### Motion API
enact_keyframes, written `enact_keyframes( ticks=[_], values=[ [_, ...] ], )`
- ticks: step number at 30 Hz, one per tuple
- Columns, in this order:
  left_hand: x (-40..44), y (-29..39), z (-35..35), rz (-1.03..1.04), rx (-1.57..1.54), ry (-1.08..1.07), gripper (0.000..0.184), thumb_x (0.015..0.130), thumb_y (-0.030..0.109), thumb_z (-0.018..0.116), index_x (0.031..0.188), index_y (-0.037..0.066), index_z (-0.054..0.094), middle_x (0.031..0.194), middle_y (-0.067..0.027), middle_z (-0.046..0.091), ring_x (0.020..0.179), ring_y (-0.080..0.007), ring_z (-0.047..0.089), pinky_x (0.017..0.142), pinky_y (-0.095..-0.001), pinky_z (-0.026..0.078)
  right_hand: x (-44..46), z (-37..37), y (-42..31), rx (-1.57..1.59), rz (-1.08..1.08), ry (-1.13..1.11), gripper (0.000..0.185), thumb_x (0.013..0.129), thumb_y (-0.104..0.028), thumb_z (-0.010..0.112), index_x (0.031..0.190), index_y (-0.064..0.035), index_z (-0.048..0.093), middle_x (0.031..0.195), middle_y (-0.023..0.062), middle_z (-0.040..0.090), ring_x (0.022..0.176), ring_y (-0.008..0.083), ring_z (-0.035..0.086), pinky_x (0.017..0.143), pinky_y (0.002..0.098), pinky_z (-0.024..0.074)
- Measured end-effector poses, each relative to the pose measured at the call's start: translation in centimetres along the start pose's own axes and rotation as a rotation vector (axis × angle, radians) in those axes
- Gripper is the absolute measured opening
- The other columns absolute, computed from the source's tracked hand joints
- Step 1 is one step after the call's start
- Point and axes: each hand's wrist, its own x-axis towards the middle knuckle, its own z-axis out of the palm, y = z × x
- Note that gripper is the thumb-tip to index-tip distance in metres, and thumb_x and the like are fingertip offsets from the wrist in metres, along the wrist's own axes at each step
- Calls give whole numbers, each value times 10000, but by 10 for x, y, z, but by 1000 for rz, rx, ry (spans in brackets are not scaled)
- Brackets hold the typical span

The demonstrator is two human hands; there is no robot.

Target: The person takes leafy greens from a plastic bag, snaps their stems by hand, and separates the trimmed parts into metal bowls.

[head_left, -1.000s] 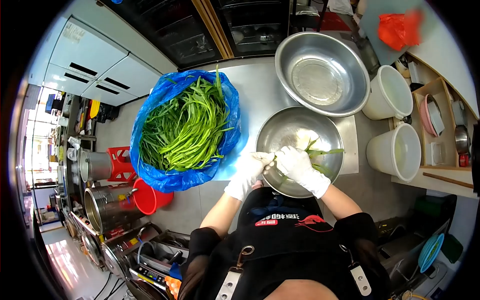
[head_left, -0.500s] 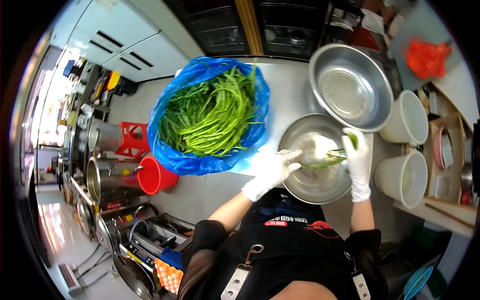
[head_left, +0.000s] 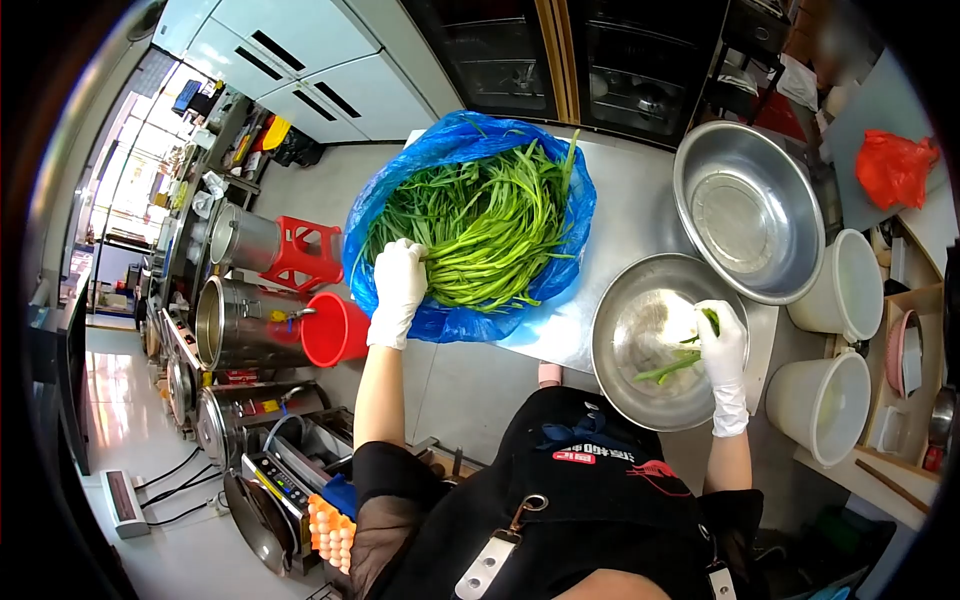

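Observation:
Long-stemmed leafy greens point(head_left: 490, 230), looking like water spinach, fill a blue plastic bag point(head_left: 575, 262). My white-gloved left hand point(head_left: 399, 285) reaches over the bag's near left side, its fingers curled closed at the ends of the stems; the fingertips are partly hidden. Over the right part of a wide steel bowl point(head_left: 622, 372), my gloved right hand point(head_left: 722, 345) is closed around a few green stems. Pieces of the greens point(head_left: 665, 370) show below those fingers, inside the bowl.
A second steel basin point(head_left: 690, 185) overlaps the table's far right corner. White buckets point(head_left: 840, 405) stand to the right, beside a wooden-edged counter. At left are a red bucket point(head_left: 334, 330), a red stool point(head_left: 303, 250) and steel pots point(head_left: 255, 330).
My left hand has moved left from the bowl's edge to the greens in the bag and closed there. The right hand stays over the bowl with its stems. The view has shifted.

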Motion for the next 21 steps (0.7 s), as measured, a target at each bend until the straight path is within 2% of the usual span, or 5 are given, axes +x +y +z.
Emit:
enact_keyframes(
  ticks=[3,10,12,14,21],
  values=[
    [4,-6,-2,34,-76,-54,116,746,48,663,859,73,658,858,-96,638,853,-298,606,754,-398,491,2,9,-9,26,-24,-35,87,843,-7,627,929,-7,619,828,103,628,723,210,632,659,311,491],
    [21,-11,-41,-61,-340,313,99,859,43,619,946,52,667,873,-121,646,792,-291,631,706,-367,502,4,21,-10,63,-53,-40,83,838,-1,631,920,-15,620,828,109,627,699,218,628,641,310,487],
    [22,-15,-52,-581,-900,8,136,898,98,645,958,-8,704,826,-34,693,697,-123,618,617,-261,476,4,23,-10,59,-55,-47,86,836,-3,633,920,-15,621,830,113,626,707,233,629,648,316,488],
    [17,-22,-46,-672,-1211,-450,152,895,110,658,968,-14,706,780,3,663,659,-82,574,582,-230,447,5,25,-13,37,-74,-61,88,834,-7,635,921,-16,621,833,118,626,716,247,629,656,320,489],
    [2,-6,-70,-482,-1689,-9,252,903,130,647,1054,-72,646,890,-37,627,736,-98,529,686,-233,436,16,35,-20,69,-79,-94,75,848,-30,625,921,-17,617,848,129,631,742,274,638,669,329,492]
  ],
)
